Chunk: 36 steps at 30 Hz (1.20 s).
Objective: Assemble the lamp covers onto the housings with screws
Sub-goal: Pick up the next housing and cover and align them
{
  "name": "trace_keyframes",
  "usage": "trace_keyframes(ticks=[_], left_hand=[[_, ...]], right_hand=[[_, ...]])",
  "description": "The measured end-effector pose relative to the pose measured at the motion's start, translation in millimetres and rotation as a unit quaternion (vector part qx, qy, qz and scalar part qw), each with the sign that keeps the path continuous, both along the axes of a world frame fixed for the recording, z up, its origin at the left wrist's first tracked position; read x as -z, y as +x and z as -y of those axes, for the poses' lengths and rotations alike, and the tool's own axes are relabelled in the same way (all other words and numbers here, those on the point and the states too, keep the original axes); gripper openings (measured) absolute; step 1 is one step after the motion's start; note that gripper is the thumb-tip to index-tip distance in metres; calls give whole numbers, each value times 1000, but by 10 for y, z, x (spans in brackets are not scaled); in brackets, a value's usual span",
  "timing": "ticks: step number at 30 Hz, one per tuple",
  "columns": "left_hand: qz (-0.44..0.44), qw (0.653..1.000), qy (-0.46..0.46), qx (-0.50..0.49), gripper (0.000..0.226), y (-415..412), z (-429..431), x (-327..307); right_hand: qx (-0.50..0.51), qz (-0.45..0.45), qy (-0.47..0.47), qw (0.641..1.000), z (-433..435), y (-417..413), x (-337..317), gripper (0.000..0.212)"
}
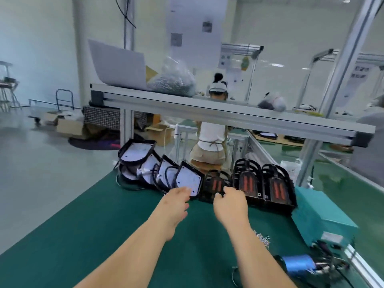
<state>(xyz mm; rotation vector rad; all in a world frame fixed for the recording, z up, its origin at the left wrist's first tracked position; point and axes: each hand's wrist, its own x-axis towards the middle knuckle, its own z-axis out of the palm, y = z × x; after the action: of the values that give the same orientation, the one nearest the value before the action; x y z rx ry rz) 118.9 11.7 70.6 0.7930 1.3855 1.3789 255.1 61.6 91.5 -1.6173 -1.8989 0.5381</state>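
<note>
At the far edge of your green mat (108, 221), the lamp parts stand in one row, leaning back. To your left are the covers (166, 173): black-rimmed, shield-shaped frames with white panels inside, overlapping one another like fanned cards, with black cables looped among them. The nearest cover (190, 179) shows small dark holes near its corners. To your right are the housings (264, 183): black, arched, ribbed shells with orange strips glowing through slots in their faces; a smaller housing (215, 185) sits between the covers and the two larger ones. Your left hand (176, 202) reaches to the lower edge of the nearest cover, fingers (186, 189) extended and touching its white panel, thumb hanging loose below; you are not gripping anything with it that can be seen. Your right hand (229, 204) is at the bottom of the smaller housing, fingers curled against its lower rim, though whether they actually clasp it is not clear from this blurred view. Near your right forearm lies a small heap of screws (262, 239) on the mat. Further right sit a teal box (324, 217) and a blue-bodied tool (300, 265), well apart from both hands.
</note>
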Motion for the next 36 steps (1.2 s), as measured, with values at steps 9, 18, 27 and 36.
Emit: trace_keyframes(ticks=[9, 18, 27, 36], left_hand=[[4, 994, -21, -105, 41, -571, -401, 639], [-89, 985, -29, -143, 62, -603, -972, 641], [-224, 964, -84, -120, 66, -571, -1290, 604], [-266, 947, -119, -134, 51, -485, -1401, 605]], right_hand=[[13, -51, -96, 994, -431, -766, 677, 19], [108, -137, -121, 977, -882, -969, 878, 38], [137, -130, -154, 970, -1156, -993, 899, 34], [155, -155, -157, 963, -1098, -1051, 898, 39]])
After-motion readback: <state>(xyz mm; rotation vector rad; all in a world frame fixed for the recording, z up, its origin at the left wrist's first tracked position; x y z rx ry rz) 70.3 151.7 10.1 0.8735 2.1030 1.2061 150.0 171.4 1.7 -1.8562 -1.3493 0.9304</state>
